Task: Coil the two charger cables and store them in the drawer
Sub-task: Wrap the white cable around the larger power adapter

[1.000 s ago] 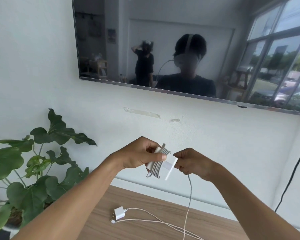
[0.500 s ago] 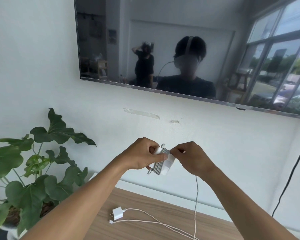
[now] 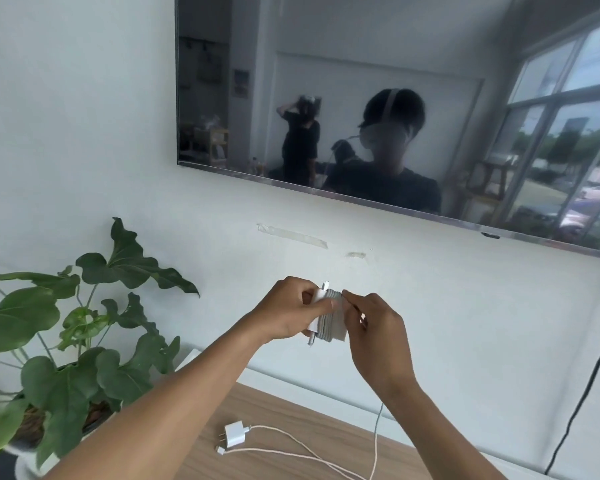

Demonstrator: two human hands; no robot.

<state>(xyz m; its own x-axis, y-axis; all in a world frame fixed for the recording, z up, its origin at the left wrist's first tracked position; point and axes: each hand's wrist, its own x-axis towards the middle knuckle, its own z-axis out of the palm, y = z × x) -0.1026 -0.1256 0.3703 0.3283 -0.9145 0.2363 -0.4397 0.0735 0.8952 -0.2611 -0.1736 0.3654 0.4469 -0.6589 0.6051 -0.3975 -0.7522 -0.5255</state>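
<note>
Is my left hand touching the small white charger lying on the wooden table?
Apart. In the head view the left hand is raised in front of the wall, holding the wrapped charger, while the small white charger lies on the wooden table below.

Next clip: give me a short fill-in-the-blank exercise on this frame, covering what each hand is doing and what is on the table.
1. The left hand holds a white power adapter with grey cable wrapped ______ it.
2. The right hand pinches the grey cable, whose loose end hangs down toward the ______ tabletop.
3. The second charger lies on the tabletop with its white cable ______.
4. A potted ______ stands at the left.

Missing words: around; wooden; uncoiled; plant
</note>
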